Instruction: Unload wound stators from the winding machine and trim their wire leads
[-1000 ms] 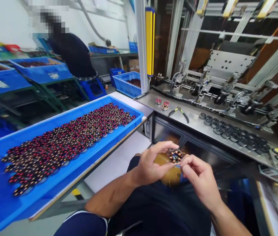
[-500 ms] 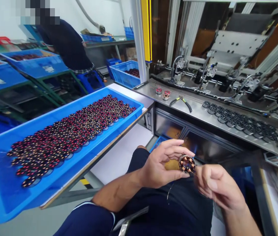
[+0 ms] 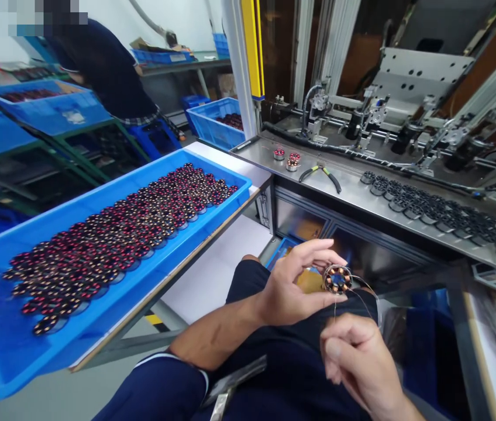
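A wound motor stator (image 3: 338, 280) with copper coils around its ring is held by its edge between the thumb and fingers of my left hand (image 3: 289, 289), above my lap. Thin loose wires (image 3: 365, 303) curve out from its right side. Another wire runs down from the stator to my right hand (image 3: 357, 356), whose fingers are pinched together on it just below. The wire's end is hidden in those fingers.
A long blue tray (image 3: 213, 225) of many wound stators stands at left. On the metal bench (image 3: 269, 143) are a few stators (image 3: 292, 162), pliers (image 3: 321, 175) and rows of black cores (image 3: 427, 204), before a winding machine (image 3: 423, 76). Behind, a person (image 3: 99, 70) stands near blue bins.
My right hand has moved from beside the stator to below it, drawing a wire down. The stator has shifted slightly up in my left hand's hold, and loose wires now show at its right.
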A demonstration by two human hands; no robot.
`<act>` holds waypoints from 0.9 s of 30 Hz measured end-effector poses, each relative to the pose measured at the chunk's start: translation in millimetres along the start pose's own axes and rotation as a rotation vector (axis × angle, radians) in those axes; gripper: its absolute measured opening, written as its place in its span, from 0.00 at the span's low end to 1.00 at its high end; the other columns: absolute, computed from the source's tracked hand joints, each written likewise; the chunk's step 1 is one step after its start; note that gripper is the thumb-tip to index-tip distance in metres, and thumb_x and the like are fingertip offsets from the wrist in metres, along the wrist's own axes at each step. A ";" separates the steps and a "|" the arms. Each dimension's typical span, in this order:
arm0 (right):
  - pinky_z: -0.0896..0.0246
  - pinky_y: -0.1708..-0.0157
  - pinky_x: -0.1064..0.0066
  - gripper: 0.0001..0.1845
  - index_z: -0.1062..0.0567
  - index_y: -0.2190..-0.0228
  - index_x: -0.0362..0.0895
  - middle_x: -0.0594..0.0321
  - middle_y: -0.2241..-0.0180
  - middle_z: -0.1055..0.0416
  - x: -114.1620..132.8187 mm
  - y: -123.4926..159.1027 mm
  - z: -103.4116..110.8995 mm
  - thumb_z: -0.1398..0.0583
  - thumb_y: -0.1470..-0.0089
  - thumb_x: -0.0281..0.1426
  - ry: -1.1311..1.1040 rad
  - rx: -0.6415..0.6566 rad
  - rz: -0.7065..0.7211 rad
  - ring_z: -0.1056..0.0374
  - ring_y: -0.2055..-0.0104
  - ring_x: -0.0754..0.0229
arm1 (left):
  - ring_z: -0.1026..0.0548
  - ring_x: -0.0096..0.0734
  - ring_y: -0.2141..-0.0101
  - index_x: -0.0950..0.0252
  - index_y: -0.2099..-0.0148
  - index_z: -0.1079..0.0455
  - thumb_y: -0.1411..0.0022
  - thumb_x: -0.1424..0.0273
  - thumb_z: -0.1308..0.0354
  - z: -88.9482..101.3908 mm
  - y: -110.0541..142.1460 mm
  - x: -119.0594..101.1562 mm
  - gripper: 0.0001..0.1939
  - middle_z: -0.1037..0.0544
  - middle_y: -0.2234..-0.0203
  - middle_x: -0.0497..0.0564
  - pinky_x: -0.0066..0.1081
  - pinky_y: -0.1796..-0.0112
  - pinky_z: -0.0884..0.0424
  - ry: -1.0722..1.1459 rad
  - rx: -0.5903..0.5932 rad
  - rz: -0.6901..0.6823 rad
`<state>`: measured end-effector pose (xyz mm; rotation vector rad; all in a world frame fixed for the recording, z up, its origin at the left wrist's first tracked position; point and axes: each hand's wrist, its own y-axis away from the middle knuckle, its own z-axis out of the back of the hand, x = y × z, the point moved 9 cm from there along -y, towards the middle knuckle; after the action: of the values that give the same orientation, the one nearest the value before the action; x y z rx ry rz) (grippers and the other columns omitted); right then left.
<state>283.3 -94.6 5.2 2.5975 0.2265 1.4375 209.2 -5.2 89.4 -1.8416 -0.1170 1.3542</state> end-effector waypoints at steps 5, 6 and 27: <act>0.33 0.76 0.73 0.13 0.18 0.66 0.44 0.60 0.77 0.22 24.3 -0.4 26.5 0.30 0.52 0.39 0.217 0.062 0.041 0.29 0.78 0.64 | 0.20 0.35 0.54 0.58 0.36 0.44 0.44 0.80 0.33 -7.8 8.7 16.3 0.39 0.22 0.49 0.59 0.34 0.51 0.24 0.316 0.099 0.225; 0.33 0.75 0.72 0.16 0.19 0.65 0.44 0.60 0.75 0.22 35.0 -1.7 32.4 0.31 0.50 0.43 0.236 0.036 0.076 0.29 0.77 0.63 | 0.21 0.35 0.53 0.58 0.35 0.45 0.42 0.80 0.34 -11.5 11.5 18.4 0.37 0.23 0.47 0.61 0.36 0.50 0.25 0.356 0.130 0.270; 0.44 0.74 0.75 0.19 0.28 0.80 0.44 0.68 0.81 0.32 33.1 8.7 42.5 0.38 0.40 0.38 0.571 -0.062 0.179 0.39 0.77 0.67 | 0.20 0.29 0.55 0.60 0.45 0.30 0.47 0.86 0.33 -36.0 26.7 32.6 0.30 0.20 0.52 0.55 0.26 0.53 0.25 0.663 0.105 0.526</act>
<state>337.2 -99.1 12.1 2.1403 0.0129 2.1853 242.4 -25.9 50.2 -2.2156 0.8121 0.9670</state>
